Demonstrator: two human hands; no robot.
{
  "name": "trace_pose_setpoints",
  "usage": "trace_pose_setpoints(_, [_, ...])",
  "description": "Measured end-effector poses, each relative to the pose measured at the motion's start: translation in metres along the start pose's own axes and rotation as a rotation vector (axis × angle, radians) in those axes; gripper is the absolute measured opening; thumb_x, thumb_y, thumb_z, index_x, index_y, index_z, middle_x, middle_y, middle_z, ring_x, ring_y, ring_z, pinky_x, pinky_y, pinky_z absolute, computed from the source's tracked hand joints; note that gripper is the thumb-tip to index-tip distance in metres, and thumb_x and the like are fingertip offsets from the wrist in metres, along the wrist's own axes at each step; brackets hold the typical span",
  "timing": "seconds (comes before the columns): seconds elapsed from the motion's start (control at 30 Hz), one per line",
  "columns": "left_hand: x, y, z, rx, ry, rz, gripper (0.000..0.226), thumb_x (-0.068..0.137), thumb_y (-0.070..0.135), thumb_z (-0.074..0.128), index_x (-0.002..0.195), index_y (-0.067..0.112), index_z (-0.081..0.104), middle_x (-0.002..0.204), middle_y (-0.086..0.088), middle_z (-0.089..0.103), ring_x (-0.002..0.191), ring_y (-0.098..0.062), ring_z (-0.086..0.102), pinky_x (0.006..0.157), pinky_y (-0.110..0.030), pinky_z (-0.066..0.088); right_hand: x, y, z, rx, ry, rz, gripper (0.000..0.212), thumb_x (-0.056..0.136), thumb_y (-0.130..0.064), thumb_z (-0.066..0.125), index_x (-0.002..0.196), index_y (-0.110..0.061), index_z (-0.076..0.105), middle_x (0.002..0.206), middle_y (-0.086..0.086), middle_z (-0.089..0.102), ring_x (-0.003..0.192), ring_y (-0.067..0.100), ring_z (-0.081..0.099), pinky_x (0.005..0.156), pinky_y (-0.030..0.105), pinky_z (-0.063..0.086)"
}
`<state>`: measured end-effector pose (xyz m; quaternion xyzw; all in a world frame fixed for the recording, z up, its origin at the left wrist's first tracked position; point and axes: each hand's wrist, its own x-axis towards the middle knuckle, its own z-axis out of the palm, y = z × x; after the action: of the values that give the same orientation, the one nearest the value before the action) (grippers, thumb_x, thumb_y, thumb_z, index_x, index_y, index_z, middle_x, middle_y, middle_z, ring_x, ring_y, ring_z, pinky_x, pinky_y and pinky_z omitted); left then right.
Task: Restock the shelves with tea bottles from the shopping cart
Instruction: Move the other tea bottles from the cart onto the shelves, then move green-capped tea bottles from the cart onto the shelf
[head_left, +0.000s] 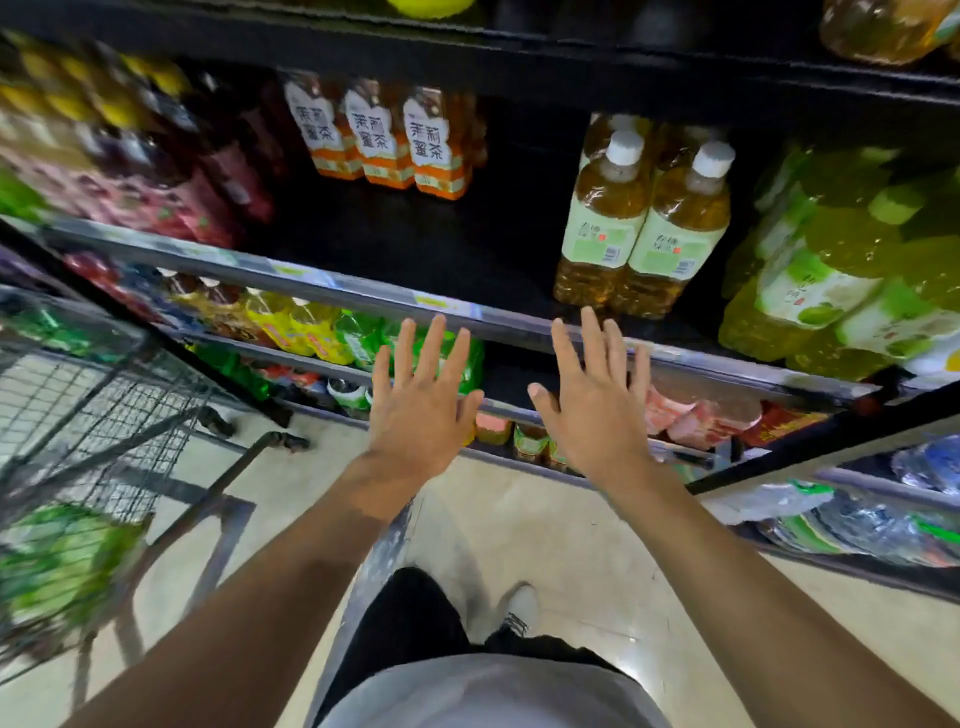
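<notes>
Plainly, the biggest thing before me is the shelf unit, its tiers stepping down and away so each row faces outward for picking. The middle tier carries the tea: three orange-labelled bottles stand well back toward the left, and two white-capped tea bottles stand upright at the front edge, touching one another, labels out. Between those two groups is a dark bare stretch of shelf, and I judge that gap is where new stock belongs. To the right, large green-labelled bottles crowd the same tier, blurred at the edge of view.

Next in size is the shopping cart at my left, parked near the shelf so a reach across is short. Green-wrapped goods lie in its basket; they are too blurred for me to say whether they are the tea bottles.

Smallest, my hands. The left hand and right hand hover side by side, apart, in front of the lower tiers and just below the middle shelf's rail. Fingers on both are straight and spread, palms away, and neither has hold of anything. I judge they are between bottles, so the next reach should go left to the cart.
</notes>
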<state>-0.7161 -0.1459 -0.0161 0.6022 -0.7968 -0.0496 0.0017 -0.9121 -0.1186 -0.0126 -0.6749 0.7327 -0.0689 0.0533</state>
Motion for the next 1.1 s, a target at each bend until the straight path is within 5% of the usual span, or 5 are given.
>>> trace_pose_setpoints(0.2, [-0.071, -0.066, 0.007, -0.075, 0.013, -0.217, 0.070, 0.099, 0.056, 0.030, 0.161, 0.024, 0.027, 0.169, -0.010, 0.019, 0.155, -0.040, 0.012, 0.122, -0.061, 0.017, -0.024, -0.075, 0.014, 0.056, -0.076, -0.128, 0.072, 0.101, -0.053, 0.045, 0.162, -0.026, 0.017, 0.171, 0.007, 0.001, 0.157, 0.031, 0.004, 0.123, 0.059, 0.006])
trace_pose_setpoints(0.43, [-0.149, -0.165, 0.006, -0.089, -0.040, -0.426, 0.070, 0.104, 0.057, 0.031, 0.163, 0.031, 0.003, 0.172, -0.003, -0.004, 0.157, -0.035, -0.009, 0.124, -0.053, 0.001, -0.043, -0.187, 0.033, 0.000, -0.165, -0.335, 0.073, 0.102, -0.056, 0.041, 0.163, -0.030, 0.009, 0.171, 0.006, -0.007, 0.157, 0.032, -0.002, 0.124, 0.059, 0.003])
trace_pose_setpoints(0.8, [-0.297, -0.323, 0.013, -0.067, -0.157, -0.666, 0.068, 0.105, 0.056, 0.031, 0.163, 0.032, 0.003, 0.171, -0.005, -0.009, 0.157, -0.034, -0.008, 0.126, -0.053, 0.004, -0.112, -0.396, 0.094, -0.108, -0.299, -0.701, 0.073, 0.098, -0.049, 0.054, 0.160, -0.026, 0.025, 0.171, 0.010, 0.003, 0.155, 0.035, 0.011, 0.121, 0.064, 0.008])
trace_pose_setpoints(1.1, [-0.370, -0.399, 0.028, -0.126, -0.186, -0.962, 0.072, 0.104, 0.058, 0.028, 0.162, 0.032, -0.005, 0.172, -0.005, -0.005, 0.157, -0.035, -0.005, 0.124, -0.052, 0.005, -0.113, -0.506, 0.121, -0.164, -0.412, -0.952, 0.077, 0.101, -0.049, 0.048, 0.163, -0.029, 0.007, 0.171, 0.009, -0.006, 0.157, 0.033, -0.001, 0.122, 0.059, -0.004])
